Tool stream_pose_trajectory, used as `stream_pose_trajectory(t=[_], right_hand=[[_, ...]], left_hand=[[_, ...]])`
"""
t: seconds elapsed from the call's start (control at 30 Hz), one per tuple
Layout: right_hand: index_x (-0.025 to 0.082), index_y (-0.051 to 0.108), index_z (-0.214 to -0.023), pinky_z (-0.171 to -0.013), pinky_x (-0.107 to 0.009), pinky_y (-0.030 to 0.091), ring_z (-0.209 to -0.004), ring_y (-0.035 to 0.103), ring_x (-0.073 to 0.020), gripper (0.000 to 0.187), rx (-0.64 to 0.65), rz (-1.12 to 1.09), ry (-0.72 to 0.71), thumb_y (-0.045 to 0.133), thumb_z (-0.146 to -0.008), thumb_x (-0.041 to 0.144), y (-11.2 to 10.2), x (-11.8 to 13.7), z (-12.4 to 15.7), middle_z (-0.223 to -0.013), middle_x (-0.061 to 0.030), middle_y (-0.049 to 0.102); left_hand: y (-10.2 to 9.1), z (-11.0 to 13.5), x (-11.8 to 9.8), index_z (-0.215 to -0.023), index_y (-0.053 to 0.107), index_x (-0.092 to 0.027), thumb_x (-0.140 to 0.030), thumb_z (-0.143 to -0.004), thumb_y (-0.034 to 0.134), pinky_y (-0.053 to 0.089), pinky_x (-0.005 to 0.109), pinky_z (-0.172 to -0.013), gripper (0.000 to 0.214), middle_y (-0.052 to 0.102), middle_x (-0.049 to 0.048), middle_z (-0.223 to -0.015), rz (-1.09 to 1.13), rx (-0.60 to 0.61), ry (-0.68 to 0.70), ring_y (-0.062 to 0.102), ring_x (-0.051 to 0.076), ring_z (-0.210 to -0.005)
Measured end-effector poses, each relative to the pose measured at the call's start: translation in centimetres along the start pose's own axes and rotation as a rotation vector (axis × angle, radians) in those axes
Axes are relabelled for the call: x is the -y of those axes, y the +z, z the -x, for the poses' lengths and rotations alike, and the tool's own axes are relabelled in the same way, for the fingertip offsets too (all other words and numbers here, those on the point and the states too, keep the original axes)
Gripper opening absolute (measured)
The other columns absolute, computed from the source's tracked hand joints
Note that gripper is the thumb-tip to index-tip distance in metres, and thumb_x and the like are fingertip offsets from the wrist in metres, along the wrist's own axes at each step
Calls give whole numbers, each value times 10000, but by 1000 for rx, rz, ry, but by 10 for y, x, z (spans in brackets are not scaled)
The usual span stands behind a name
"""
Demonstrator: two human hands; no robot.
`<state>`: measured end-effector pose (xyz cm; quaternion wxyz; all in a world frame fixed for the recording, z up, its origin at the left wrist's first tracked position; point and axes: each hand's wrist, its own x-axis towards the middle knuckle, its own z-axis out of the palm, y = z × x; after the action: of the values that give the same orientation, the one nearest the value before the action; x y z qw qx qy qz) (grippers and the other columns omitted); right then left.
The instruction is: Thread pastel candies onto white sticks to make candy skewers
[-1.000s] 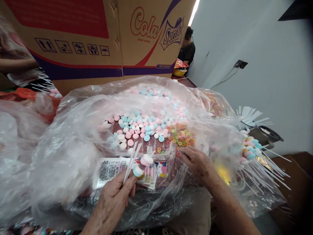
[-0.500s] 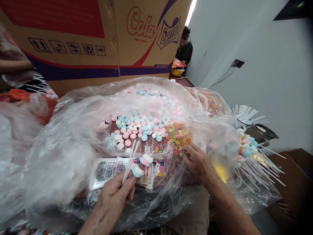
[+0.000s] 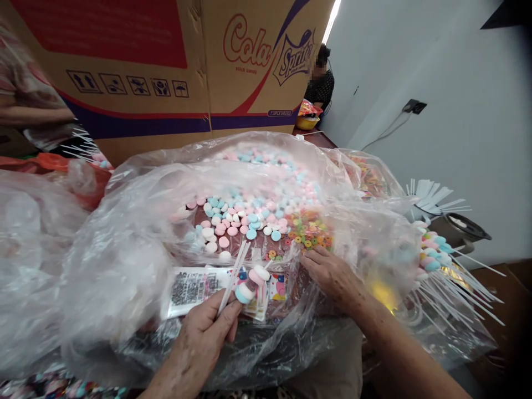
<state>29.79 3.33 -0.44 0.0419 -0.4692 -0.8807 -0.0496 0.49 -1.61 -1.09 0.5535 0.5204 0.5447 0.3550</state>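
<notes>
My left hand [image 3: 210, 330] is closed around several thin white sticks [image 3: 233, 277]. One stick in that grip carries a short stack of candies [image 3: 252, 282], pink, white and blue, with a darker part in the middle. My right hand [image 3: 334, 280] lies palm down at the near edge of a heap of small ring candies [image 3: 310, 230], coloured orange, green, yellow and red. Its fingers are stretched out over the rings, and the fingertips are partly hidden. Left of the rings spreads a large pile of round pastel candies [image 3: 249, 216] on clear plastic.
Clear plastic bags [image 3: 112, 266] surround the candies. Printed packets [image 3: 191, 291] lie under my left hand's sticks. Finished candy sticks [image 3: 434, 252] are bundled at right beside a grey jug [image 3: 461, 227]. A big carton [image 3: 166, 119] stands behind. Two people sit farther back.
My right hand has moved left across the near edge of the ring candies and now covers some of them. My left hand keeps its hold. The whole view has shifted slightly.
</notes>
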Motion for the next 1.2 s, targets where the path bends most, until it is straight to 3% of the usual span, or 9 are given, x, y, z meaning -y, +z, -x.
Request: stream_pose_trajectory(t=[0.13, 0.2, 0.3, 0.37, 0.47, 0.63, 1.0, 1.2], right_hand=[[165, 665, -903, -753, -328, 439, -839, 562, -222, 194, -120, -213, 133, 500, -899, 62, 4, 3, -2, -857, -77, 665], [170, 683, -928, -727, -316, 449, -797, 580, -203, 154, -213, -514, 296, 541, -882, 133, 2, 10, -6, -822, -60, 667], [197, 716, -976, -650, -275, 454, -706, 587, -157, 177, -300, -1156, 545, 647, -834, 276, -3, 27, -15, -807, -22, 684], [212, 746, -936, -633, -256, 456, -672, 587, -135, 207, -334, -1498, 642, 736, -766, 329, -5, 38, -20, -786, -4, 698], [218, 776, -857, -626, -237, 456, -632, 583, -113, 227, -370, -1730, 686, 831, -669, 334, -6, 50, -27, -701, 12, 697], [224, 793, -816, -627, -251, 488, -657, 615, -129, 233, -337, -1788, 653, 865, -617, 321, -9, 57, -32, -747, -6, 730], [223, 795, -805, -615, -238, 489, -655, 603, -127, 205, -310, -1754, 602, 849, -637, 326, -10, 58, -32, -749, -6, 729], [236, 804, -896, -784, -284, 502, -822, 658, -165, 149, -160, -1521, 337, 774, -774, 318, -14, 56, -29, -897, -25, 748]], left_hand=[[-1, 0, -5, -559, 518, -225, -471, -880, 502, 273, 264, -541, 405, 477, -56, -483, -121, 16, -2, 416, 147, -498], [-1, 0, -6, -567, 520, -226, -460, -888, 479, 291, 266, -557, 399, 500, -47, -510, -191, 53, 19, 456, 158, -518], [-1, 0, -8, -609, 539, -225, -439, -892, 454, 300, 268, -568, 365, 515, -44, -529, -277, 100, 39, 481, 167, -531], [0, 0, -11, -651, 565, -225, -437, -895, 439, 293, 267, -563, 346, 504, -50, -532, -301, 99, 37, 476, 168, -529], [1, 0, -19, -659, 557, -228, -450, -891, 427, 295, 268, -566, 346, 493, -49, -543, -321, 106, 19, 477, 173, -544], [2, -2, -25, -640, 519, -235, -468, -891, 412, 297, 267, -573, 359, 477, -51, -550, -357, 133, -9, 465, 172, -557], [-1, 0, -18, -590, 479, -247, -453, -884, 426, 280, 262, -557, 363, 460, -59, -520, -341, 119, 21, 441, 164, -524], [1, -2, -20, -565, 469, -244, -472, -857, 443, 264, 262, -543, 372, 438, -52, -509, -321, 116, 19, 417, 162, -513]])
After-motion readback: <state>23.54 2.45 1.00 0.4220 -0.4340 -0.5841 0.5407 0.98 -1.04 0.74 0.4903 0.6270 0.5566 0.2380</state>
